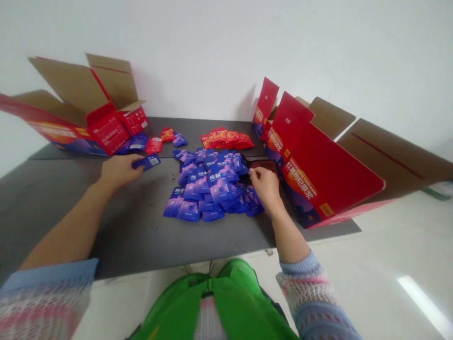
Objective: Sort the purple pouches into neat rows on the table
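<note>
My left hand (121, 171) is closed on a blue sachet (147, 162), gripping one end of it above the left part of the table. A heap of blue-purple sachets (208, 182) lies in the middle of the table. To the right of this heap is my right hand (265, 186), its fingers curled in a pinch; whatever may be between them is hidden. Just behind that hand sits a dark, flat thing (265, 165) with a brownish surface, partly covered by the hand.
Open red cartons stand at the left (106, 130) and right (300, 165) of the grey table (141, 241). Behind the heap lies a row of red-orange sachets (226, 139). A few red sachets (154, 145) and blue sachets (138, 141) lie by the left carton.
</note>
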Motion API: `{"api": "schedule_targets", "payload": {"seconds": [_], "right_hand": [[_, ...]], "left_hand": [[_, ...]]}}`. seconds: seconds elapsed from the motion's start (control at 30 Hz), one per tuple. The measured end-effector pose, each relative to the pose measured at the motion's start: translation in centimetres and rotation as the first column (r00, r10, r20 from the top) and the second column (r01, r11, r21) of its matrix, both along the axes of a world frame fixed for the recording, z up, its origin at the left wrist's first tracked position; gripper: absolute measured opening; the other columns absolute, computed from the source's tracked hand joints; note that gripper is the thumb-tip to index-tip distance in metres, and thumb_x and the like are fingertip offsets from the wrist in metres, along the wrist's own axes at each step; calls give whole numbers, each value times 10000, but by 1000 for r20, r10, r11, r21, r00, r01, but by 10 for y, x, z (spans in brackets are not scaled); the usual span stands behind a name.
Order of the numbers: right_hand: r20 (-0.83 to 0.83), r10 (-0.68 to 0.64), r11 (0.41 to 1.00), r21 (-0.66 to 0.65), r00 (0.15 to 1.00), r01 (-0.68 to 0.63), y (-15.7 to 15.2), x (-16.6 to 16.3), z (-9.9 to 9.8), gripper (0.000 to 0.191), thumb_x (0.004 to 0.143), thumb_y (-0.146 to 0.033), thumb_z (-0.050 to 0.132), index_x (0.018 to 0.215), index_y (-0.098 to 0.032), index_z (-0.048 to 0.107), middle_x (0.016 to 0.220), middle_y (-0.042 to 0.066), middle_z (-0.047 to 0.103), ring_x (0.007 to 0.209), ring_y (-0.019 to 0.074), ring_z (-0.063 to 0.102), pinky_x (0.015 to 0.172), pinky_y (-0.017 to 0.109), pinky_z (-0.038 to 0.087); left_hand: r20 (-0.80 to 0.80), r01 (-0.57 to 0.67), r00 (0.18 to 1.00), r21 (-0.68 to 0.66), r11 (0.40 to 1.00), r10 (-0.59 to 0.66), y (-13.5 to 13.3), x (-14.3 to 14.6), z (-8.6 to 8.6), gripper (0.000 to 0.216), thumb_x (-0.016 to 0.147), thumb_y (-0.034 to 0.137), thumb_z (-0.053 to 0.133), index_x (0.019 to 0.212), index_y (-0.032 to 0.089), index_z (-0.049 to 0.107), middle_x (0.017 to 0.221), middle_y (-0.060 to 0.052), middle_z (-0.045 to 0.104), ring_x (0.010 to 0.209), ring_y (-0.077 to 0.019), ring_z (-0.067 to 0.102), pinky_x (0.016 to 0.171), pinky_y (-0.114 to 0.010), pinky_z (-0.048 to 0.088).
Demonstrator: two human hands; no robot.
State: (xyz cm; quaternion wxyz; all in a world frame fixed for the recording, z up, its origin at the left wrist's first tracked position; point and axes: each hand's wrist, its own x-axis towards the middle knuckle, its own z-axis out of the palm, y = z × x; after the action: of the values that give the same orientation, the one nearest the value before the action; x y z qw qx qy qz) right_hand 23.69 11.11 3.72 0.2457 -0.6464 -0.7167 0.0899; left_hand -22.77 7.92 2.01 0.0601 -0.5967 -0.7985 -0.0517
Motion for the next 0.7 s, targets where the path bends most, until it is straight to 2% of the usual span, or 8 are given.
{"api": "schedule_targets", "payload": {"seconds": [0.07, 0.13, 0.23, 0.3, 0.37, 0.47, 0.53, 0.7], "right_hand": [[-69, 103, 994, 38, 992, -101, -11, -8, 0, 314, 1030, -370, 536, 1004, -203, 800, 979, 93, 822, 925, 246, 758, 774, 293, 457], [-151, 246, 967, 98, 957, -233, -22, -16, -2, 259, 1002, -340, 574, 968, -207, 794, 967, 71, 818, 907, 222, 749, 807, 287, 475], [-278, 397, 917, 163, 875, -364, -33, -26, -6, 157, 938, -294, 654, 959, -207, 783, 976, 52, 809, 869, 186, 723, 837, 276, 498], [-357, 414, 910, 163, 837, -381, -36, -29, -8, 192, 884, -350, 735, 1003, -205, 777, 978, 50, 800, 834, 177, 702, 824, 277, 510], [-457, 417, 904, 120, 786, -409, -37, -29, -7, 321, 872, -474, 747, 1033, -197, 766, 957, 53, 789, 800, 172, 682, 795, 280, 512], [-655, 430, 836, 30, 621, -548, -35, -27, -4, 501, 921, -650, 610, 1009, -175, 744, 885, 52, 765, 723, 153, 649, 711, 269, 496], [-756, 420, 763, -5, 502, -646, -34, -27, -3, 583, 904, -728, 573, 983, -170, 726, 824, 32, 735, 651, 132, 619, 636, 251, 469], [-827, 424, 580, -65, 369, -812, -41, -36, -6, 596, 804, -774, 693, 751, -184, 618, 603, -26, 619, 539, 105, 555, 544, 224, 416]], "left_hand": [[24, 105, 994, 58, 993, -107, -6, 10, 10, 584, 872, 450, 608, 1368, 168, 730, 1230, -132, 770, 1030, -331, 705, 882, -393, 539], [69, 250, 963, 115, 961, -259, -11, 28, 20, 561, 842, 437, 641, 1299, 138, 770, 1140, -124, 796, 897, -292, 712, 814, -365, 539], [173, 493, 832, 201, 846, -526, -21, 66, 35, 513, 862, 449, 635, 1231, 133, 799, 883, -72, 808, 645, -206, 665, 686, -312, 531], [172, 642, 681, 325, 694, -711, -27, 95, 46, 442, 904, 428, 629, 1188, 143, 811, 905, -72, 816, 697, -193, 716, 719, -296, 566], [26, 748, 536, 448, 490, -844, -32, 120, 53, 316, 939, 318, 627, 1141, 168, 818, 1001, -74, 825, 832, -184, 771, 811, -286, 601], [-242, 833, 349, 522, 182, -905, -35, 147, 56, 255, 958, 159, 605, 1114, 202, 802, 1101, -43, 820, 1024, -160, 783, 965, -287, 618], [-320, 858, 254, 509, 60, -913, -36, 158, 53, 238, 974, 145, 623, 1139, 208, 782, 1206, -36, 796, 1157, -153, 750, 1064, -302, 597], [-342, 903, 232, 423, 71, -910, -35, 170, 43, 188, 991, 182, 665, 1123, 252, 779, 1316, -11, 751, 1232, -166, 719, 1133, -319, 573]]}}
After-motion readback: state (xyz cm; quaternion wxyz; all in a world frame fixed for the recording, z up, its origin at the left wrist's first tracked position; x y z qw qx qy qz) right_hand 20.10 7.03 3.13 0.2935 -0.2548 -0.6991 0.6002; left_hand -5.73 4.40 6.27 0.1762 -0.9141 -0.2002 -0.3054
